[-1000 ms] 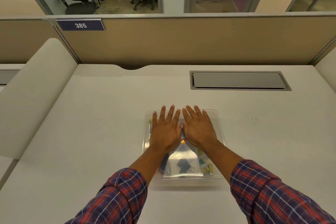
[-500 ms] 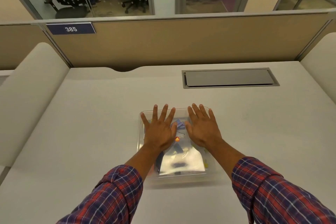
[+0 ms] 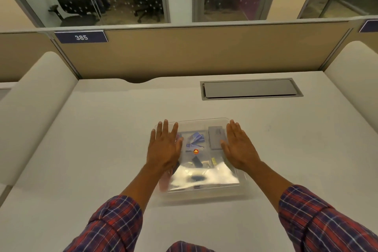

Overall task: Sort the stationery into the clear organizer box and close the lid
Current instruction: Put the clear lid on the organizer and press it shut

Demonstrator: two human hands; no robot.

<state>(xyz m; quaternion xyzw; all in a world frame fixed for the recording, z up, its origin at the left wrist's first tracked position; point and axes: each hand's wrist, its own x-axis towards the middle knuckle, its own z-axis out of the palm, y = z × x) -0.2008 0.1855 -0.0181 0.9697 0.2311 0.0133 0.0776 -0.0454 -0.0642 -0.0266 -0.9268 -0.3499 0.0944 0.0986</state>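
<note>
The clear organizer box sits in the middle of the white desk with its transparent lid down on top. Through the lid I see stationery: blue packets, a grey block, a small orange-red item, a yellow piece and dark items. Glare hides the near part of the contents. My left hand lies flat, palm down, on the lid's left side. My right hand lies flat on the lid's right side. Both hands have fingers spread and hold nothing.
A grey cable hatch is set into the desk at the back right. A tan partition with a "385" sign closes the far edge. Rounded white side panels flank the desk.
Both hands have slid apart on the lid, from side by side at the centre to its left and right sides. The view has tilted slightly.
</note>
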